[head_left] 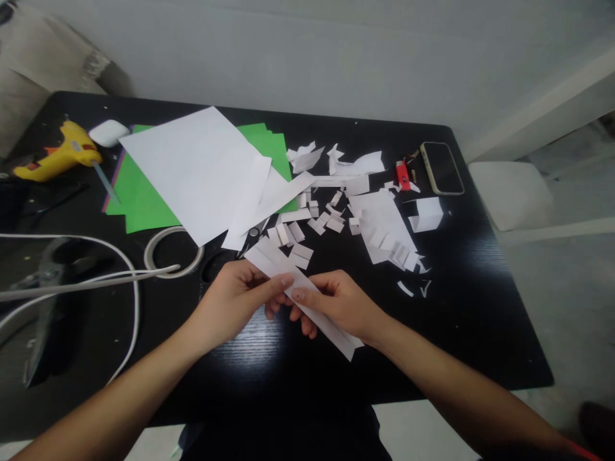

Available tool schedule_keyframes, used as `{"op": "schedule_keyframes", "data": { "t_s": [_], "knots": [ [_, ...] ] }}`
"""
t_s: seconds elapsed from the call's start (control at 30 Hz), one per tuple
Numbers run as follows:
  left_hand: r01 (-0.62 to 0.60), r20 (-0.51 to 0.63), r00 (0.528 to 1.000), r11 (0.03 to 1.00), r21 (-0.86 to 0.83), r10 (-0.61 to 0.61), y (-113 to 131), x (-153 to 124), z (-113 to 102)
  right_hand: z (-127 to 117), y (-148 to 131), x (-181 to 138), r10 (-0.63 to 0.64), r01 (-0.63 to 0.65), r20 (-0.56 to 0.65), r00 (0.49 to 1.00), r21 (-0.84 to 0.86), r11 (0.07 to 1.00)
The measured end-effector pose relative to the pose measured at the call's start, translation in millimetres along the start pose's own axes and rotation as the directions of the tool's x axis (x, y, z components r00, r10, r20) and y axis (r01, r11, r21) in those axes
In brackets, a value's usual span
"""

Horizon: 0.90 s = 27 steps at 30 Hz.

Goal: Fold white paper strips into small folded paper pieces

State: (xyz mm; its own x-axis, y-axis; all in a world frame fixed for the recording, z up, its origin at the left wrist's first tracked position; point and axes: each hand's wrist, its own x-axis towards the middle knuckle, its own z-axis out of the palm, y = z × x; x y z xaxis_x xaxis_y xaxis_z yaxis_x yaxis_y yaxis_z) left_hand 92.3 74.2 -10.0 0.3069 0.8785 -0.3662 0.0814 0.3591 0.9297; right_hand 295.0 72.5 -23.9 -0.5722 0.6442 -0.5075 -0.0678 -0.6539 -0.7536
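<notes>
L hand [235, 298] & R hand [343, 302]: fingers pinched closed on wht paper strip [273, 259], above blk table [473, 314]

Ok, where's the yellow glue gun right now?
In the head view, the yellow glue gun lies at the left end of the black table, beside a rounded white object and left of the green sheets.

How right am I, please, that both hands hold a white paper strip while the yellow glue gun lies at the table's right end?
Both hands do hold the white paper strip, but the head view shows the glue gun at the left end of the table.
</notes>
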Motion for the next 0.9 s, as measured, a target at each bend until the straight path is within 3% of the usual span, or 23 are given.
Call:
{"op": "schedule_keyframes", "data": {
  "t_s": [0.9],
  "knots": [
    [-0.003,-0.068,0.998,0.996,0.087,0.008,-1.9,0.1,-7.4,0.2,-0.1,-0.2,0.020,-0.021,0.017,1.000,0.022,1.000]
  ]
}}
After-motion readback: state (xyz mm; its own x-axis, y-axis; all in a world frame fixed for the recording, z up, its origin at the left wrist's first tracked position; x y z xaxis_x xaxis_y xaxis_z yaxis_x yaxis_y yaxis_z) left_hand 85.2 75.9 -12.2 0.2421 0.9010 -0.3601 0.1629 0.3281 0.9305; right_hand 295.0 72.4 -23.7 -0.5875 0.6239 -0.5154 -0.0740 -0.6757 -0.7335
